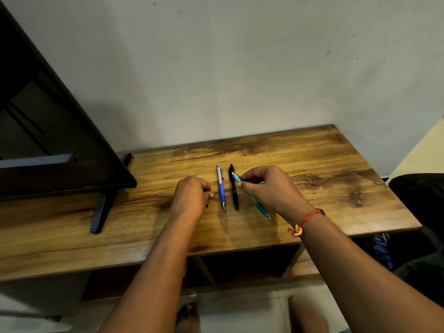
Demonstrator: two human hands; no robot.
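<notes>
Three pens are on the wooden desk [312, 164]. A blue and white pen [220, 188] and a black pen [233, 191] lie side by side, tips toward me. My right hand [271, 188] pinches the upper end of a teal pen [258, 205], which slants down to the right just right of the black pen, its tip near the desk. My left hand [192, 195] rests on the desk just left of the blue pen, fingers curled. A small dark thing [206, 205] pokes out under its fingers; most of it is hidden.
A black monitor [48, 140] on a stand with a long foot [102, 212] fills the left of the desk. A wall runs behind the desk. A dark seat [418, 212] stands off the desk's right edge. Open shelves lie under the desk.
</notes>
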